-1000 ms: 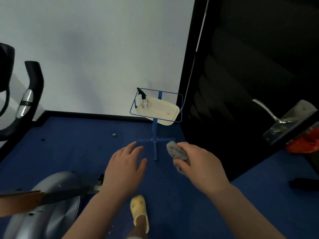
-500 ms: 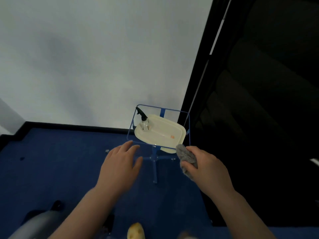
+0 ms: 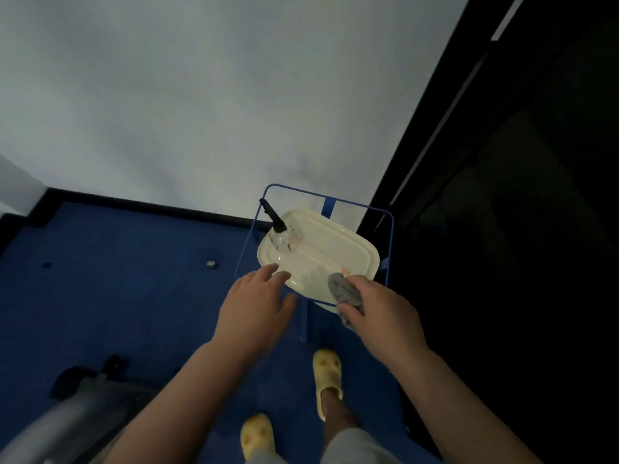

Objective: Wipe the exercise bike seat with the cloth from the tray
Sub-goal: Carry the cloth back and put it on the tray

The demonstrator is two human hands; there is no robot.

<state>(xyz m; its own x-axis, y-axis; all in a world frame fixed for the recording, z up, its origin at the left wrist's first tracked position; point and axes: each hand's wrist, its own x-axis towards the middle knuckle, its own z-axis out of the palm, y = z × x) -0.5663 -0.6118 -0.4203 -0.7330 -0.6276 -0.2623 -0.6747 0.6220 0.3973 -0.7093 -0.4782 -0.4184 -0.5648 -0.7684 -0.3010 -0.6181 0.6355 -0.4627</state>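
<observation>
A cream tray [image 3: 338, 244] rests on a blue wire stand [image 3: 390, 229] against the white wall. My right hand [image 3: 382, 316] grips a bunched grey cloth [image 3: 345, 291] over the tray's near right edge. Fingers apart and holding nothing, my left hand [image 3: 254, 309] hovers with its fingertips at the tray's near left rim. A clear spray bottle [image 3: 280, 234] with a black nozzle stands in the tray's far left corner. Only the grey base of the exercise bike [image 3: 63, 416] shows at the lower left; its seat is out of view.
Blue carpet covers the floor. A dark panel [image 3: 502, 229] fills the right side. My feet in yellow slippers [image 3: 326, 376] stand just before the stand's post. A small metal stud [image 3: 211, 263] sits on the floor at the left.
The view has swung away from the bike toward the tray and come closer. Both hands have moved forward to the tray's near edge, the right one carrying the cloth.
</observation>
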